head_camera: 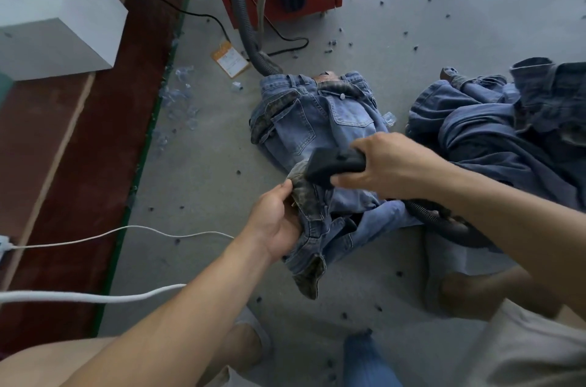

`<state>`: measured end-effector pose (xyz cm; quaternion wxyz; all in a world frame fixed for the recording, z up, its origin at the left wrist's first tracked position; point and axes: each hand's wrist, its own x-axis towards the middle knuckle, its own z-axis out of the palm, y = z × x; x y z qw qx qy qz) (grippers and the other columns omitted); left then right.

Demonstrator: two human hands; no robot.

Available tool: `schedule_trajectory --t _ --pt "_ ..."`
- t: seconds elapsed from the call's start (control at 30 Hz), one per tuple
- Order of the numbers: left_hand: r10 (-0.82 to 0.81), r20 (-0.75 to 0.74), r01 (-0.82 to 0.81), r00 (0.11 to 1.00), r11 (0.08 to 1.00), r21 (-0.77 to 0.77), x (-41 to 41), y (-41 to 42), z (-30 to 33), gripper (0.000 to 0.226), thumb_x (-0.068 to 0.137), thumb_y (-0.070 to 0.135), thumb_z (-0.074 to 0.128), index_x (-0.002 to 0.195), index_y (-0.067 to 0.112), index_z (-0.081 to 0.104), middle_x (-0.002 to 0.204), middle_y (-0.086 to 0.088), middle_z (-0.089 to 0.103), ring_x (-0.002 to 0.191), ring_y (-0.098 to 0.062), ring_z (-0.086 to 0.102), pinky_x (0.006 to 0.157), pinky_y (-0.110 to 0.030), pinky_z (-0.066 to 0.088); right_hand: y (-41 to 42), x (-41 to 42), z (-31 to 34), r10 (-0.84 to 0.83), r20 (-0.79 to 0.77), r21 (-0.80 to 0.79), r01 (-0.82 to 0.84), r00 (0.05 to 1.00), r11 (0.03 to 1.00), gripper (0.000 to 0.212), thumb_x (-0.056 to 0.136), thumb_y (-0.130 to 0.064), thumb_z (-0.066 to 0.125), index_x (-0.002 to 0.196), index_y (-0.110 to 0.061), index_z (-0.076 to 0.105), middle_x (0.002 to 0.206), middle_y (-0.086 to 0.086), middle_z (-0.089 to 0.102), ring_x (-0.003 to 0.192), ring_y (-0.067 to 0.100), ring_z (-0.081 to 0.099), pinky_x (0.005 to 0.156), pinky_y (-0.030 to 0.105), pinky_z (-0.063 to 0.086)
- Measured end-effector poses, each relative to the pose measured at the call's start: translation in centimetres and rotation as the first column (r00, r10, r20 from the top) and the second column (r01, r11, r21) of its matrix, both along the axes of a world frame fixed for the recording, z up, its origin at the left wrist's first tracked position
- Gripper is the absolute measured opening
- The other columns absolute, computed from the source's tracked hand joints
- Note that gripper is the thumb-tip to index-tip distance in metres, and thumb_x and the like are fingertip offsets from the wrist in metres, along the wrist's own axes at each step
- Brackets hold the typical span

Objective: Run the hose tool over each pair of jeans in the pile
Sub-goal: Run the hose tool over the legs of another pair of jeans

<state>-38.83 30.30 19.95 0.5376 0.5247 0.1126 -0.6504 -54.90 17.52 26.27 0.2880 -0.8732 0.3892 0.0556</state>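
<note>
I am mid-pass on the light jeans (317, 123) spread on the floor (206, 171). My right hand (387, 164) grips the hose tool (333, 164), nozzle at the cuff. My left hand (279, 221) pinches that bunched leg, holding it taut. Next, I judge, sweep along the leg, then take the darker pile (494, 133) just beside.

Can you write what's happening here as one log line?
left hand: holds light jeans waistband | right hand: grips hose tool, nozzle on denim | darker jeans pile: right, untouched
</note>
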Motion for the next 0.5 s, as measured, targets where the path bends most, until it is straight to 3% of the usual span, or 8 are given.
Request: schedule_trajectory --t 0.07,0.17,0.23,0.3,0.4,0.5 --pt "0.005 0.005 -0.005 1.0 1.0 -0.031 0.1 0.2 0.1 0.043 0.112 0.024 0.033 0.142 -0.001 0.052 0.139 -0.025 0.06 0.131 -0.04 0.057 0.098 -0.049 0.051 -1.4 -0.8 0.8 -0.097 0.028 0.095 0.094 0.995 0.991 0.036 0.081 -0.059 0.077 0.076 -0.026 0.063 0.054 -0.007 0.066 0.043 0.006 0.06 0.045 0.022 0.042" --pt "0.039 0.007 -0.038 0.999 0.995 -0.094 0.4 0.5 0.1 0.027 0.112 0.02 0.034 0.122 0.007 0.056 0.117 -0.021 0.069 0.101 -0.032 0.07 0.078 -0.042 0.062 -1.9 -2.0 1.7 -0.028 -0.022 0.256 0.032 0.999 0.966 0.036 0.077 -0.055 0.082 0.076 -0.022 0.068 0.059 -0.001 0.07 0.046 0.014 0.064 0.042 0.02 0.043" --pt "0.029 0.014 -0.027 0.999 0.994 -0.108 0.3 0.6 0.2 0.022 0.112 0.019 0.034 0.118 0.011 0.054 0.112 -0.018 0.068 0.091 -0.025 0.07 0.073 -0.038 0.063 -1.0 -1.8 1.5 0.014 -0.047 0.342 0.003 0.999 0.94 0.031 0.077 -0.051 0.083 0.078 -0.023 0.07 0.06 0.0 0.071 0.048 0.014 0.066 0.044 0.021 0.048" --pt "0.008 0.043 -0.002 0.999 0.992 -0.125 0.0 0.8 0.1 0.022 0.112 0.019 0.034 0.127 0.012 0.049 0.121 -0.019 0.064 0.097 -0.026 0.066 0.079 -0.039 0.06 -0.2 -1.2 0.8 0.029 -0.059 0.333 -0.008 0.998 0.943 0.032 0.078 -0.049 0.082 0.077 -0.02 0.069 0.058 -0.001 0.07 0.047 0.014 0.067 0.047 0.026 0.052" --pt "-0.028 0.052 0.036 0.998 0.985 -0.168 -0.2 0.9 0.2 0.026 0.112 0.018 0.034 0.134 0.012 0.047 0.137 -0.026 0.056 0.113 -0.033 0.06 0.1 -0.047 0.052 -0.3 -0.3 0.1 -0.049 -0.028 0.216 0.054 0.998 0.975 0.037 0.08 -0.051 0.082 0.075 -0.018 0.067 0.054 -0.003 0.066 0.043 0.009 0.06 0.043 0.023 0.046" --pt "-0.058 0.046 0.065 0.997 0.985 -0.163 -0.1 1.2 0.3 0.034 0.112 0.017 0.034 0.14 0.006 0.048 0.144 -0.028 0.053 0.118 -0.035 0.057 0.103 -0.049 0.048 -1.6 -0.6 0.5 -0.149 0.003 0.229 0.144 0.989 0.963 0.039 0.081 -0.051 0.083 0.077 -0.015 0.068 0.055 0.0 0.067 0.042 0.011 0.059 0.046 0.027 0.047"
